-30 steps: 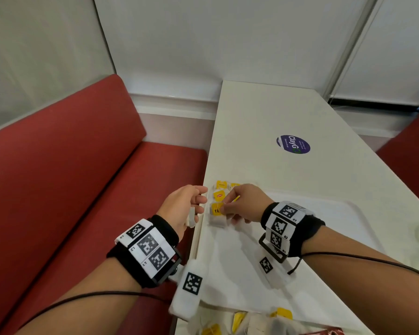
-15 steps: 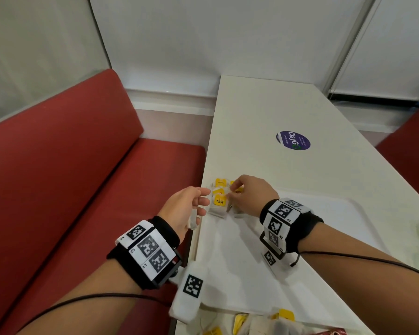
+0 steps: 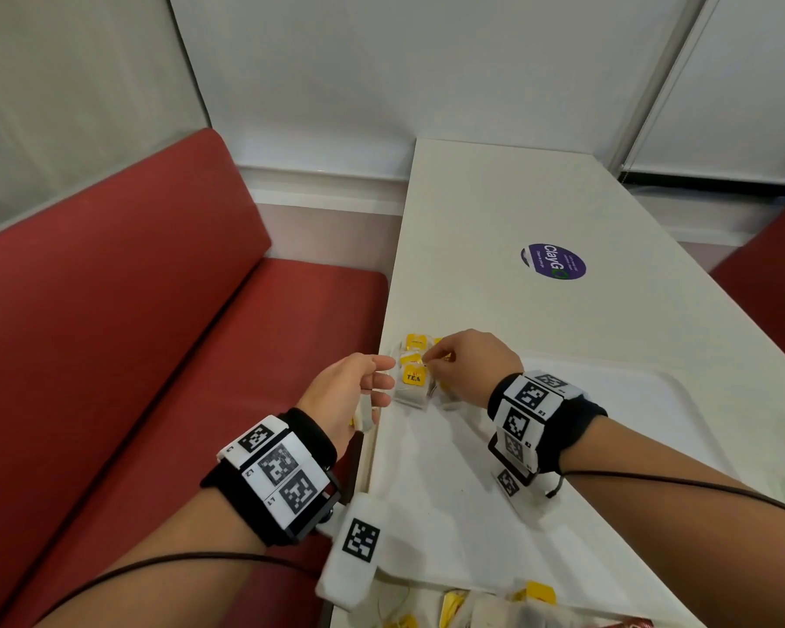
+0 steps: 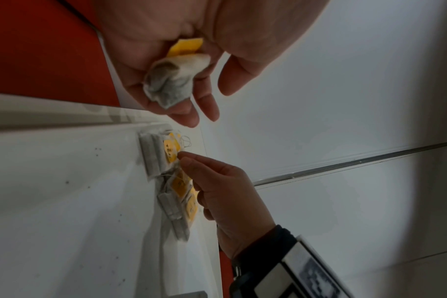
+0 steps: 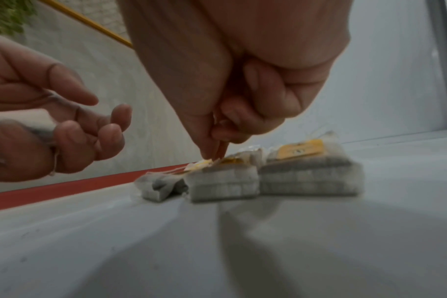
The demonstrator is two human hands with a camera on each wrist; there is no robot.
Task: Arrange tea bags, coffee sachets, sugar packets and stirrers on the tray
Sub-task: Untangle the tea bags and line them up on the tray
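Note:
A white tray (image 3: 608, 446) lies on the white table. Several tea bags (image 3: 412, 383) with yellow tags are stacked in its far left corner, also seen in the right wrist view as tea bags (image 5: 222, 181). My right hand (image 3: 427, 359) is over them, and its thumb and forefinger pinch a yellow tag (image 5: 204, 161) on top of a stack. My left hand (image 3: 384, 383) hovers at the tray's left rim. Its lower fingers curl round a crumpled tea bag (image 4: 171, 84), while the thumb and forefinger stick out.
More loose tea bags (image 3: 535, 596) and a red packet (image 3: 631, 623) lie on the table at the tray's near edge. A purple sticker (image 3: 554, 261) is on the table beyond. A red bench (image 3: 155, 355) runs along the left, just past the table's edge.
My right hand has let the TEA-tagged bag lie on the stack and shifted a little farther away to pinch a tag. The left hand keeps its bag and stays beside the tray.

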